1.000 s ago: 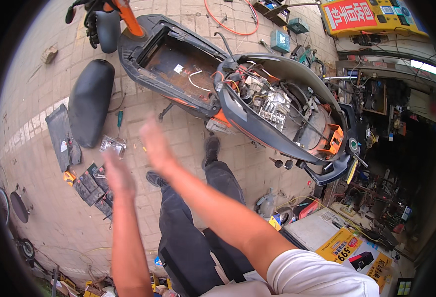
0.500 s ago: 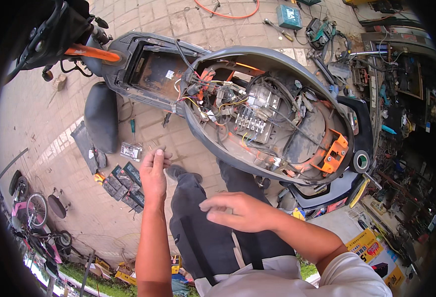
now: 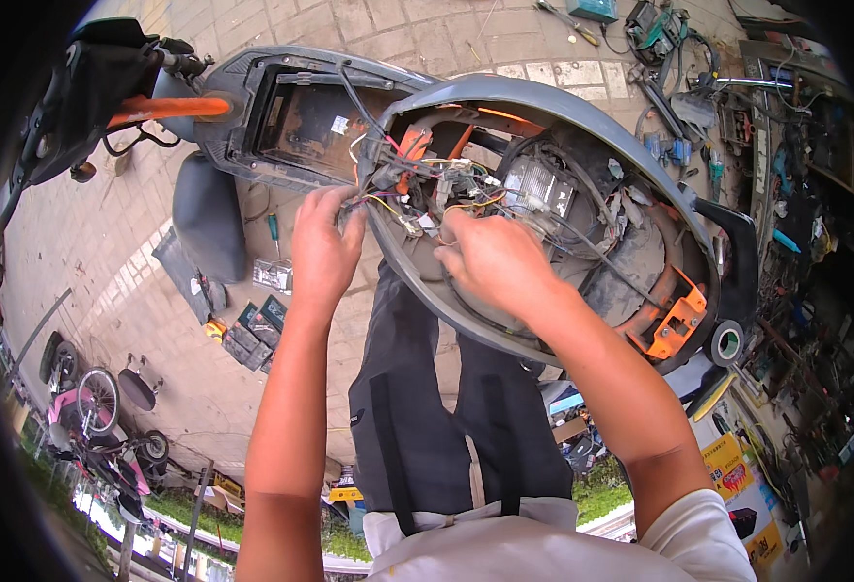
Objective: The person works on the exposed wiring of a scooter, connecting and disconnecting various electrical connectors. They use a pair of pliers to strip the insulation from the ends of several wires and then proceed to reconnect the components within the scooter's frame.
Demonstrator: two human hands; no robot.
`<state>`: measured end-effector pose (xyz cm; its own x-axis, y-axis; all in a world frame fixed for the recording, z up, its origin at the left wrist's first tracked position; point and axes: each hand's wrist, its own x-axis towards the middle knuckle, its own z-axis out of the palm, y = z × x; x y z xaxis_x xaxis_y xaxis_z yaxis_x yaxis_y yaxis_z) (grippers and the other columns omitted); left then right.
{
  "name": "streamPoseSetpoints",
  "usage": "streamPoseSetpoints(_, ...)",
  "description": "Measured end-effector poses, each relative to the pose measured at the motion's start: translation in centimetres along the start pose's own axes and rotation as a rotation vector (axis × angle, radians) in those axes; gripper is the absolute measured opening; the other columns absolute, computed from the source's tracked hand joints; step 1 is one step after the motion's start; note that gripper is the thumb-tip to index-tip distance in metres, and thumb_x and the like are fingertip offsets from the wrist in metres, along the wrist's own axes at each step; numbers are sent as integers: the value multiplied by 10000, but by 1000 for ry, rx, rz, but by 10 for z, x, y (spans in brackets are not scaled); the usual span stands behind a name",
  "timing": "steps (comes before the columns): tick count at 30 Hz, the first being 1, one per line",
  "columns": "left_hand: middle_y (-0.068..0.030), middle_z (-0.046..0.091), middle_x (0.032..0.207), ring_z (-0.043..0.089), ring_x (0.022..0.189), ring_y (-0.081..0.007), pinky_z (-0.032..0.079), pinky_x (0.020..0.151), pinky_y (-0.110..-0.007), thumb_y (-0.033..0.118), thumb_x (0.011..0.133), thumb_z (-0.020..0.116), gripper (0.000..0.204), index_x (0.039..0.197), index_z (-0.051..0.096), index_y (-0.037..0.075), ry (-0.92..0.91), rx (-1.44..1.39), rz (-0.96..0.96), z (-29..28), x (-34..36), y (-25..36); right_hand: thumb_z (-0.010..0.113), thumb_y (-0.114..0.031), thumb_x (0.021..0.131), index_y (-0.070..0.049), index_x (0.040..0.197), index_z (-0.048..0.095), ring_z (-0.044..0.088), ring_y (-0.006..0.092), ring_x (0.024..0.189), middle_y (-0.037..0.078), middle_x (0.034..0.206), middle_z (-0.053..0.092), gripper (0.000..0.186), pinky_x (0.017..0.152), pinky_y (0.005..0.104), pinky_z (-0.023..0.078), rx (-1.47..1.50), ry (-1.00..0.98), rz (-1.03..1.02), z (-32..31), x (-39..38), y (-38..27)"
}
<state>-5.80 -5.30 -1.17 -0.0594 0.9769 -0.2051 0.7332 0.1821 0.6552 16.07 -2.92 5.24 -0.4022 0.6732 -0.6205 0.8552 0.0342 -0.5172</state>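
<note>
A scooter's grey body shell [image 3: 553, 92] lies before me with its seat opening bare, showing a tangle of wires [image 3: 466, 175] and a silver finned metal box [image 3: 533, 189]. My left hand [image 3: 325, 247] is at the shell's near left edge, its thumb and fingers curled together beside thin coloured wires; anything between the fingertips is too small to make out. Inside the opening, my right hand [image 3: 499, 257] reaches in among the wires left of the finned box. Its fingers are bent in a pinch, and their tips are partly hidden.
A black seat [image 3: 209, 218], a green-handled screwdriver [image 3: 273, 231] and dark battery-like blocks [image 3: 252, 335] lie on the paving at left. An orange bracket [image 3: 679, 320] sits at the shell's right end. Tools and parts crowd the right side; a pink bicycle [image 3: 97, 403] lies lower left.
Both hands have moved up and forward, from in front of my legs to the wiring. The right hand has gone into the shell, and its fingers have closed. My view has shifted slightly.
</note>
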Motion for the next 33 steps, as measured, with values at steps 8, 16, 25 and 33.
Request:
streamPoseSetpoints(8,-145,699,853,650,733,-216,511,723,-321,145,888,660,304,1137,625,-27,-353,-156,-318,-17,21,-9,639,-249,881,-118,1205,639,662,384,894,203,887,690,350,826,495,508,33,-129,137,15,18,18)
streamPoseSetpoints(16,-2,602,842,523,759,-47,434,676,-205,51,914,639,250,1145,590,-32,-218,-522,-470,-62,-19,-5,635,-226,886,-56,1104,679,658,390,912,224,927,685,280,839,452,509,290,-158,250,23,5,7)
streamPoseSetpoints(25,-15,609,859,540,762,-60,434,687,-198,20,904,653,317,1196,543,-36,-216,-709,-562,-94,-70,36,624,-216,943,23,1135,634,516,96,638,55,837,643,307,537,254,425,1635,-29,676,49,16,-5)
streamPoseSetpoints(33,-36,647,909,565,799,-75,460,737,-218,30,918,641,287,1186,555,-30,-265,-687,-636,-94,-108,29,644,-219,930,-46,981,644,566,98,772,32,878,637,180,701,233,435,1679,42,562,50,-8,-11)
